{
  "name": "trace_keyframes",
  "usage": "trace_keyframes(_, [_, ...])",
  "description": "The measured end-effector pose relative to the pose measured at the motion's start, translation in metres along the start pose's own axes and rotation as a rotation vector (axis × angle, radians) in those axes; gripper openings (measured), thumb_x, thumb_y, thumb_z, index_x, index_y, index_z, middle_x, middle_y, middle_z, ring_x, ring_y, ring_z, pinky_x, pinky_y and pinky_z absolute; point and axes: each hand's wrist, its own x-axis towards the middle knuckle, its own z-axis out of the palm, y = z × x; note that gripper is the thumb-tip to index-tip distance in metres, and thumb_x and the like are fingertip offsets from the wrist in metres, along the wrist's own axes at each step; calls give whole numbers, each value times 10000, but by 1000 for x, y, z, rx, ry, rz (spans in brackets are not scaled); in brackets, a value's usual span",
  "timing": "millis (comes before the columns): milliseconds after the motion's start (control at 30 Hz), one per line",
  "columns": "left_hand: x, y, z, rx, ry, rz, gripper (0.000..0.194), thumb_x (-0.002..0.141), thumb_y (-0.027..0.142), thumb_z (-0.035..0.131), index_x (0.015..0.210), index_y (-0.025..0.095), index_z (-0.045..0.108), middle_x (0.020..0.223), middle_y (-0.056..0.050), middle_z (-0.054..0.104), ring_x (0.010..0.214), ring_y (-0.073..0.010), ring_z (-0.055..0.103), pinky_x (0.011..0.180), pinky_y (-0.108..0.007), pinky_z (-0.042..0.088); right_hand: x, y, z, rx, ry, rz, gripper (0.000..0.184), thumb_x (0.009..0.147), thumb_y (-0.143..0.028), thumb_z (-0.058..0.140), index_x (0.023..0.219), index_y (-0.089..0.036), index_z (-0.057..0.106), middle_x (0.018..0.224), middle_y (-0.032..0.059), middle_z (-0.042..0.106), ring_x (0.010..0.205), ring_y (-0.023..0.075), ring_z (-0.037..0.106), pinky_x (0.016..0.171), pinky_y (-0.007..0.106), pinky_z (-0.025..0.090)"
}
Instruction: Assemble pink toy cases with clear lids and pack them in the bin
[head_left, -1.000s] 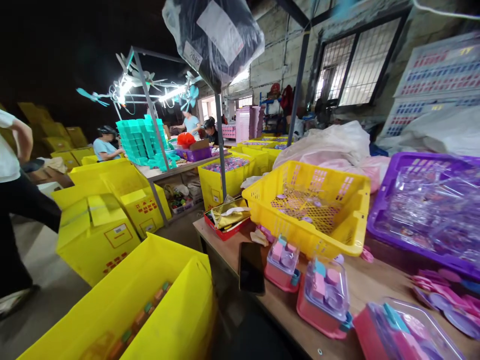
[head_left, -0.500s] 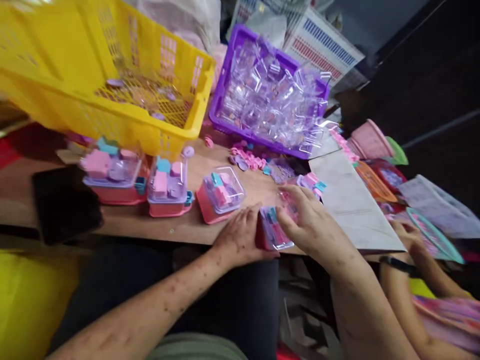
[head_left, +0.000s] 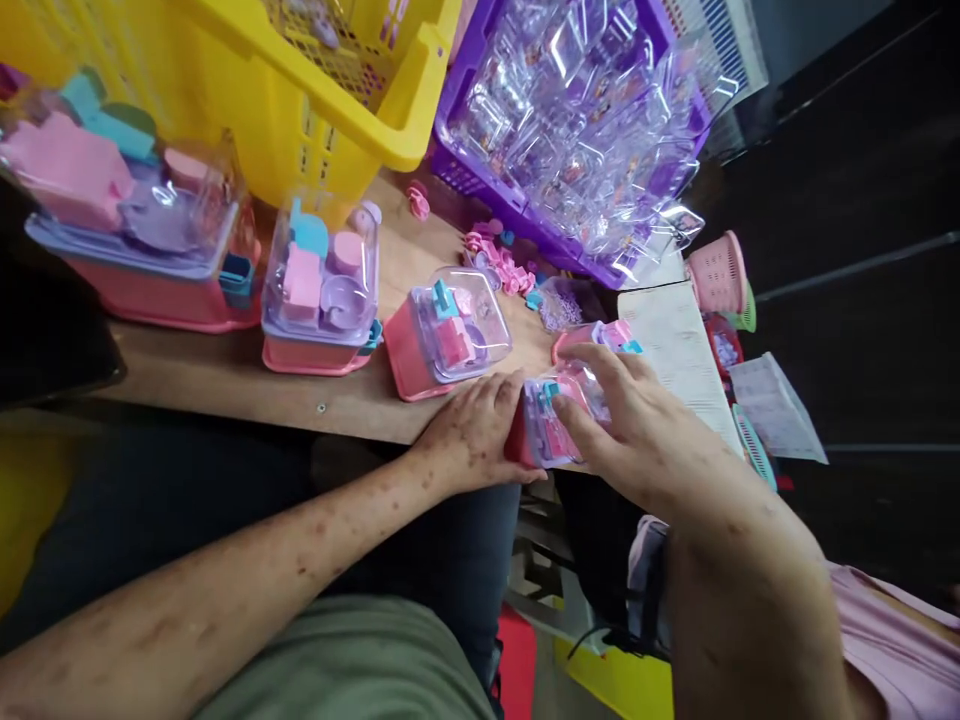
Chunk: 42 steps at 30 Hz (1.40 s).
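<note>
A small pink toy box with a lilac tray and clear cover stands tilted at the table's front edge. My left hand is closed round its left side and bottom. From the right, my right hand grips the clear cover, thumb at the front and fingers behind; the contact at the back is hidden. Pink and teal pieces show inside. To the left stand three similar covered boxes: the nearest box, a middle box and a far left box. Another box is partly hidden behind my right hand.
A yellow basket and a purple basket of clear plastic covers stand behind. Loose pink pieces and a bag of lilac bits lie on the table. White sheets lie to the right. A co-worker's pink clothing shows at lower right.
The view has shifted left and closer to the table. Both my hands keep their hold on the box. The co-worker's hands have gone out of sight.
</note>
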Motion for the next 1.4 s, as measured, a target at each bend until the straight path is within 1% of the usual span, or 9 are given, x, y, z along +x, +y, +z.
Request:
trace_keyframes(133, [0, 0, 0, -6, 16, -7, 1241, 727, 656, 1014, 1604, 139, 305, 1603, -270, 552, 1521, -448, 559, 1275, -613, 467, -1, 2, 17, -24, -20, 38, 506, 1074, -403, 517, 1532, -189, 496, 1445, 221, 646, 1319, 426, 655, 1112, 634, 569])
trace_keyframes(300, [-1, -2, 4, 2, 29, 4, 1207, 766, 672, 972, 1609, 135, 294, 1609, -288, 540, 1523, -463, 555, 1267, -640, 463, -9, 5, 36, -47, 23, 62, 627, 1060, -413, 523, 1612, -137, 412, 1501, 270, 561, 1401, 454, 590, 1109, 635, 581])
trace_keyframes(467, [0, -1, 3, 0, 27, 8, 1188, 759, 665, 981, 1587, 123, 324, 1597, -281, 551, 1513, -456, 560, 1264, -619, 473, -8, 4, 32, -52, -9, 52, 599, 1047, -413, 514, 1586, -167, 430, 1492, 254, 563, 1402, 464, 584, 1130, 669, 565])
trace_keyframes(567, [0, 0, 1, -10, 17, -7, 1200, 732, 655, 1005, 1585, 151, 329, 1594, -263, 555, 1498, -455, 574, 1246, -623, 490, -3, 1, 27, -64, -52, 99, 600, 1046, -428, 509, 1573, -146, 463, 1421, 258, 587, 1328, 453, 639, 1104, 652, 580])
trace_keyframes(733, [0, -2, 3, -2, 23, 8, 1207, 735, 643, 1013, 1588, 155, 313, 1588, -268, 557, 1508, -443, 566, 1247, -620, 488, 4, -2, 25, -77, -108, 94, 582, 1028, -422, 483, 1518, -108, 502, 1365, 268, 610, 1324, 466, 612, 1082, 640, 575])
trace_keyframes(900, [0, -3, 5, 13, 26, 9, 1213, 736, 637, 1015, 1585, 147, 301, 1580, -267, 561, 1513, -439, 561, 1244, -609, 487, 2, -9, 33, -60, -23, 172, 590, 1025, -440, 519, 1530, -134, 508, 1348, 259, 609, 1183, 429, 675, 980, 587, 616])
trace_keyframes(1033, [0, -3, 4, 37, 22, 30, 1191, 759, 671, 991, 1563, 102, 322, 1572, -284, 562, 1509, -441, 555, 1263, -590, 467, 0, -15, 38, -97, 32, 209, 581, 1008, -411, 542, 1522, -142, 522, 1337, 257, 612, 1104, 416, 695, 942, 574, 621])
trace_keyframes(1200, [2, -3, 2, 9, 20, 50, 1038, 835, 596, 953, 1535, 116, 355, 1547, -255, 580, 1487, -420, 570, 1256, -563, 469, -1, -12, 43, -56, 71, 195, 542, 995, -404, 557, 1481, -165, 531, 1322, 250, 639, 1151, 432, 675, 969, 601, 609])
trace_keyframes(1400, [2, -2, 1, -8, -5, 23, 1014, 835, 534, 954, 1537, 128, 347, 1555, -274, 568, 1511, -438, 547, 1224, -584, 485, -1, -11, 48, -27, 113, 171, 462, 1005, -384, 581, 1433, -215, 533, 1306, 232, 663, 1247, 461, 633, 1002, 651, 593])
